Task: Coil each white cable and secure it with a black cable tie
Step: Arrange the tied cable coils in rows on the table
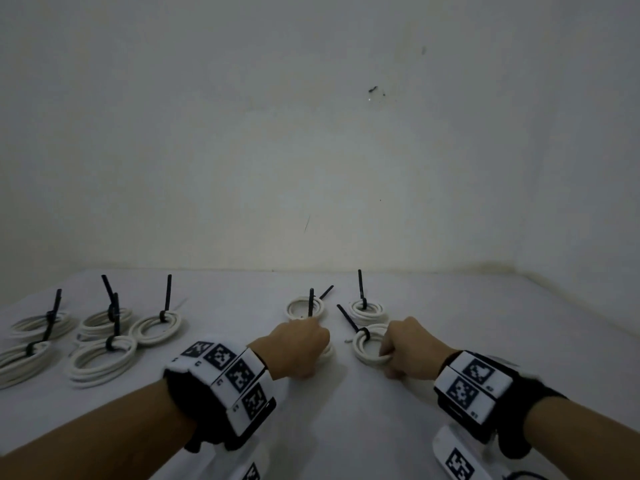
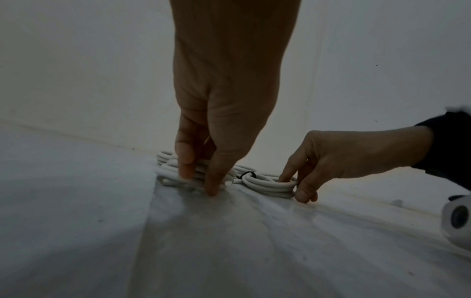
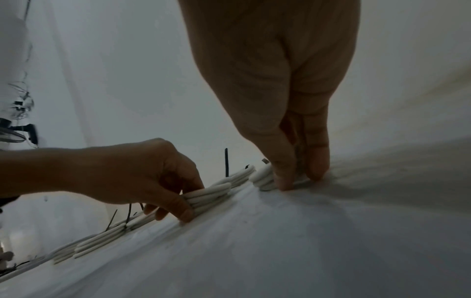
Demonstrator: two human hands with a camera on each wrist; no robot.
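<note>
While both hands are down on the white tabletop [image 1: 346, 427], each one has its own coil. The left hand [image 1: 294, 348] pinches a white cable coil [image 2: 173, 171] between thumb and fingers; from the head view most of that coil is hidden under the hand, and I can't tell if it has a tie on it. The right hand [image 1: 412, 346] pinches the near edge of another coiled white cable [image 1: 369, 344], thumb on the outside and a finger inside the ring. That one lies flat on the table and already has a black cable tie [image 1: 349, 320] cinched on its far-left side, tail sticking up and away to the left.

Just behind the hands sit two more tied coils [image 1: 367, 311], tails pointing up. Over on the left side of the table there's a cluster of five bigger tied coils [image 1: 156, 327], packed close together, some touching or overlapping, well apart from the hands. Both wrists wear bands with black-and-white square markers [image 1: 228, 372]. Behind the table is a plain pale wall [image 1: 311, 133].
</note>
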